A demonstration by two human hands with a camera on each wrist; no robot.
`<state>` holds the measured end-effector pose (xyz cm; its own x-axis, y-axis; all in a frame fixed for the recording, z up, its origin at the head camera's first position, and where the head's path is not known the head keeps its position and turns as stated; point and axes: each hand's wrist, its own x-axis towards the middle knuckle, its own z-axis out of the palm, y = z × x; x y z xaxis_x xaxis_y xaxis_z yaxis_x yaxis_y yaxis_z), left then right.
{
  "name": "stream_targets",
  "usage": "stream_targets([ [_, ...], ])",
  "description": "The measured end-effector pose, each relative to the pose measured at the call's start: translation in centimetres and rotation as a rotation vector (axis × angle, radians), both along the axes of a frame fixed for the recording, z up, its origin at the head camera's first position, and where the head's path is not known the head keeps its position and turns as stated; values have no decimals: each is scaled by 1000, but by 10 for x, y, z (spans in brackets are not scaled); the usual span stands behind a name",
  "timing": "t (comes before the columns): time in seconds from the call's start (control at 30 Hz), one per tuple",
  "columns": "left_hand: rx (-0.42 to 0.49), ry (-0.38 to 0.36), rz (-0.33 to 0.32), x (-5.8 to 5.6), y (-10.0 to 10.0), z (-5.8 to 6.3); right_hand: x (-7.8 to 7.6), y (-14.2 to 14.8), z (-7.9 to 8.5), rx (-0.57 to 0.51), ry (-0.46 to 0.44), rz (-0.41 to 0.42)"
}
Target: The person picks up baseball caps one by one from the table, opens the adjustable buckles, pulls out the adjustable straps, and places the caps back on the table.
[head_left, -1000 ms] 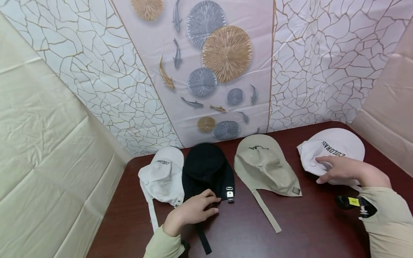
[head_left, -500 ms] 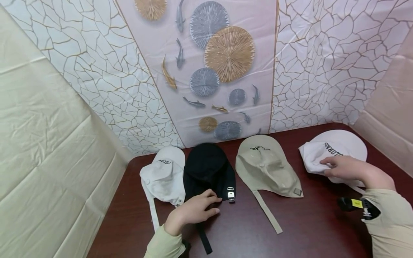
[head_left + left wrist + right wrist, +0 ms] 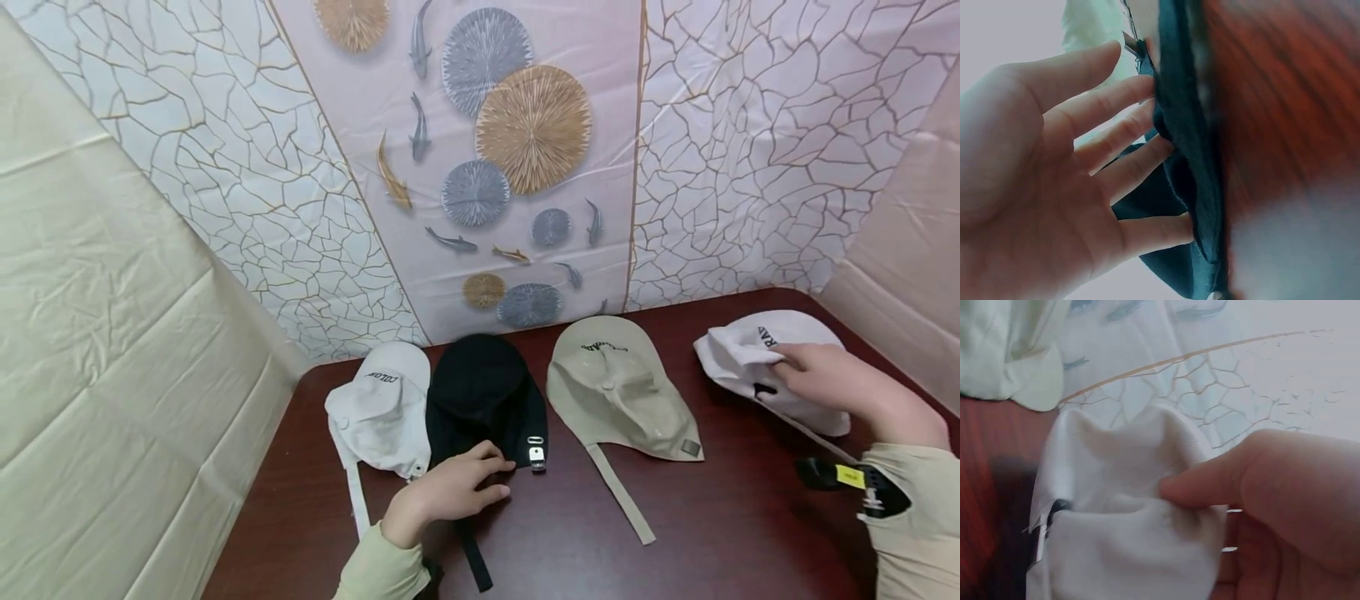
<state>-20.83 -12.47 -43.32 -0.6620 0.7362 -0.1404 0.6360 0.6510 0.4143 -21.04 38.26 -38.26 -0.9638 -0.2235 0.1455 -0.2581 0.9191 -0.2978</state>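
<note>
On the right of the head view, my right hand (image 3: 862,392) pinches a white baseball cap (image 3: 738,354), its thumb pressing into a fold of the cloth. Part of the cap's dark lettering shows, and its loose strap trails toward the wrist. Close up in the right wrist view, the bunched white cap (image 3: 1122,544) sits between thumb and fingers. My left hand (image 3: 450,492) touches the near edge of a black cap (image 3: 480,375) lying flat. Its fingers are mostly straight with fingertips against the black cloth (image 3: 1191,131) in the left wrist view.
A beige cap (image 3: 607,375) with its strap hanging forward lies between the black and right-hand white caps. Another white cap (image 3: 375,417) lies at the left, touching the black one. The dark red table (image 3: 570,533) meets patterned cloth walls (image 3: 712,167) behind.
My right hand has taken a fold of the right white cap, tilting and lifting its near side; the hand has shifted slightly right. My left hand stays on the black cap.
</note>
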Motion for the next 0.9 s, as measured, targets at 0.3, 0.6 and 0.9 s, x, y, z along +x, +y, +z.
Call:
stream_targets([
  [0.3,-32,58,38,1,32,20,18,-2,27,-112,237,-105],
  [0.6,533,-103,56,-8,140,41,31,-6,45,-237,309,-175],
  [0.9,1058,-871,380,-9,261,27,30,-15,41,-263,328,-116],
])
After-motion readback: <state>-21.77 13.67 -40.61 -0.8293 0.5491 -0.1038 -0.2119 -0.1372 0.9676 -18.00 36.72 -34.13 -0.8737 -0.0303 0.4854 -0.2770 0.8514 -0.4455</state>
